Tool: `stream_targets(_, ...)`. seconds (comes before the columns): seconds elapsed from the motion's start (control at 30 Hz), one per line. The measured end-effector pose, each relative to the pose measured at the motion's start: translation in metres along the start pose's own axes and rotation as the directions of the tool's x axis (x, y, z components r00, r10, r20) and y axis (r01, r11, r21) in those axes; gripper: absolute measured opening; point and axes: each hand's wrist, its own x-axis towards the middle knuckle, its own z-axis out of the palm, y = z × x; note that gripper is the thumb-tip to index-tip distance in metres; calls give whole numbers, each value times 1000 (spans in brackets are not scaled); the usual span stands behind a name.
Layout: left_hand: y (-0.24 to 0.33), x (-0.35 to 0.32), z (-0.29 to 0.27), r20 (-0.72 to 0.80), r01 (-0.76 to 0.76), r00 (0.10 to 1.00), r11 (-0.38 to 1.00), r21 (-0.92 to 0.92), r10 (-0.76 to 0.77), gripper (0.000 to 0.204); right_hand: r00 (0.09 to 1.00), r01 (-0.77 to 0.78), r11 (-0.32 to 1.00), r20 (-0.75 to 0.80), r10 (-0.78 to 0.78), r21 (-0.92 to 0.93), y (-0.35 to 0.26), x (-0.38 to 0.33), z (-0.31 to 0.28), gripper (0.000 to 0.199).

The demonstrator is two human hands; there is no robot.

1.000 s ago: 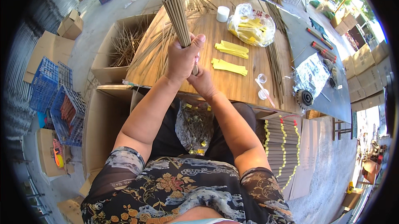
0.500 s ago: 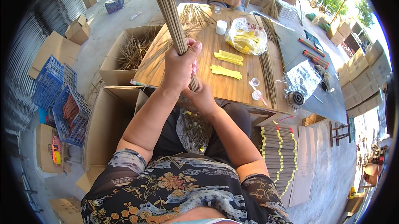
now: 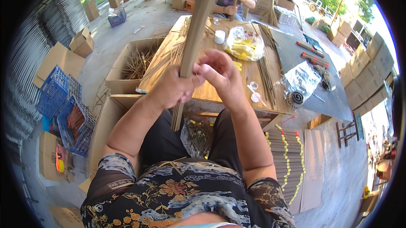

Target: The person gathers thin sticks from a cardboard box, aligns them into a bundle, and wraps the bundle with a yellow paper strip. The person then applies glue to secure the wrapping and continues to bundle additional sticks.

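While the bundle of sticks [image 3: 195,37] juts above and below the left hand [image 3: 174,86], that hand grips it. Just beside, the right hand [image 3: 222,75] half-curls; whether it pinches anything, I cannot tell.

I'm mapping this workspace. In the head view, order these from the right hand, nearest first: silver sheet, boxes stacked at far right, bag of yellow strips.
1. Bag of yellow strips, beyond the right hand.
2. Silver sheet, right of the bag.
3. Stacked boxes, far right.

Stick bundle [image 3: 194,37] leaning right, right hand [image 3: 229,83] off its lower end, fingers [image 3: 221,60] loosened
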Motion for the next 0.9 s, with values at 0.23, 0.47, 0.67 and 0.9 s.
stream_targets(0.23,-29,-15,19,235,86,964,983,162,-123,11,990,-138,877,61,124,459,-22,-17,24,20)
stream_targets(0.47,-52,-4,3,202,37,973,941,337,-111,21,972,23,891,-218,85,453,-13,-21,29,27)
stream_targets(0.67,-85,-9,31,-189,-197,856,642,741,481,20,940,86,929,-337,43,359,-15,-20,27,27)
stream_targets(0.9,-76,-8,27,7,-144,988,925,352,151,15,989,-110,901,-42,141,420,-17,-18,16,28)
